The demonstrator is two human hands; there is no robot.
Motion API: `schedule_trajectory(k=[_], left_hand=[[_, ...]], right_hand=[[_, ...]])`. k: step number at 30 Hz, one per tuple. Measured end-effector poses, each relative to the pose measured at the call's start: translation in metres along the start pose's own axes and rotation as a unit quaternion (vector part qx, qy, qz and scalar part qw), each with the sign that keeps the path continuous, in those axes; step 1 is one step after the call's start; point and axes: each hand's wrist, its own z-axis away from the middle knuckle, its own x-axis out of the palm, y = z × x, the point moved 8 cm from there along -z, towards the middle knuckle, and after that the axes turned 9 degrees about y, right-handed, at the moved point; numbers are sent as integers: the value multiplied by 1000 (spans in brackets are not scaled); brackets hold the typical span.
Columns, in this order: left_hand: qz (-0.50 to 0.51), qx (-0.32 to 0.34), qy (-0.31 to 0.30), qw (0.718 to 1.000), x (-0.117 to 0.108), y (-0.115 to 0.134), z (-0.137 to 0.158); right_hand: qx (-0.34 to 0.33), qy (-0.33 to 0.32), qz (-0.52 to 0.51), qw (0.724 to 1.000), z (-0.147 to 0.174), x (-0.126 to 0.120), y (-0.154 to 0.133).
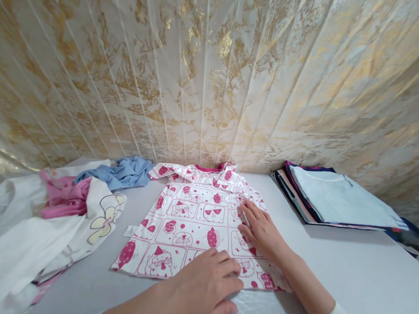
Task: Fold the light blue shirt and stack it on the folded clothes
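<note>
A white T-shirt with pink cartoon prints (191, 213) lies spread out in front of me, its pink-trimmed collar towards the wall. One sleeve, at the far right, looks folded inward over the chest. My left hand (205, 286) is at the shirt's bottom hem, palm down, fingers pointing right and apart, with the thumb over the table. Flat on the right side of the shirt rests my right hand (262, 227), its fingers stretched out. Neither hand grips anything. A small white label (129, 231) sticks out from the shirt's left side seam.
On the left lies a loose heap of clothes: white garments (27, 249), a pink piece (66, 197) and a blue one (122, 172). A neat stack of folded shirts (343, 197) sits at the right. A gold-patterned curtain (207, 80) hangs behind the pale table (348, 267).
</note>
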Motion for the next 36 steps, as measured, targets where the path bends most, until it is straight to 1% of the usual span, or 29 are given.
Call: schedule_trajectory(k=[2, 4, 6, 8, 13, 15, 19, 21, 23, 25, 26, 28, 29, 31, 32, 33, 34, 35, 36], left_hand=[[14, 21, -11, 1000, 2, 2, -2], [36, 37, -25, 998, 6, 2, -2], [58, 32, -36, 997, 13, -3, -3], [72, 19, -40, 996, 18, -9, -3], [71, 18, -32, 997, 16, -15, -3], [66, 22, -35, 997, 16, -14, -1], [63, 20, -37, 997, 19, -11, 2], [62, 23, -42, 997, 20, -6, 3], [64, 40, -59, 995, 21, 1, 3], [65, 60, -80, 993, 19, 7, 2], [62, 67, -87, 992, 16, 8, 1], [53, 80, -86, 992, 10, 8, -2], [49, 89, -78, 992, 6, 8, -3], [41, 108, -55, 992, 1, 8, -5], [38, 115, -47, 992, 0, 8, -6], [35, 118, -45, 991, 0, 7, -5], [35, 115, -49, 992, 2, 7, -5], [38, 110, -59, 991, 3, 6, -4], [45, 106, -71, 991, 5, 6, -2]], right_hand=[[0, 5, -2, 1000, 7, -2, 7], [-27, -1, -24, 999, 18, -3, 3], [-41, -6, -32, 999, 28, -5, -2], [-37, -7, -21, 999, 33, -6, -4], [-29, -16, 5, 999, 30, -3, 3], [-17, -13, 17, 1000, 26, -2, 12], [29, -18, 39, 999, 20, -2, 35], [30, -32, 27, 999, 22, -6, 36], [7, -45, -17, 999, 27, -18, 25], [-20, -66, -95, 993, 34, -35, 3], [-29, -84, -141, 986, 37, -43, -10], [-29, -127, -230, 964, 42, -58, -36], [-37, -149, -278, 948, 43, -64, -50], [-64, -182, -362, 912, 41, -68, -74], [-79, -188, -388, 899, 37, -66, -79], [-91, -183, -395, 896, 32, -62, -79], [-98, -168, -379, 905, 24, -54, -72], [-101, -143, -345, 922, 14, -46, -60], [-103, -106, -287, 947, 2, -38, -44]])
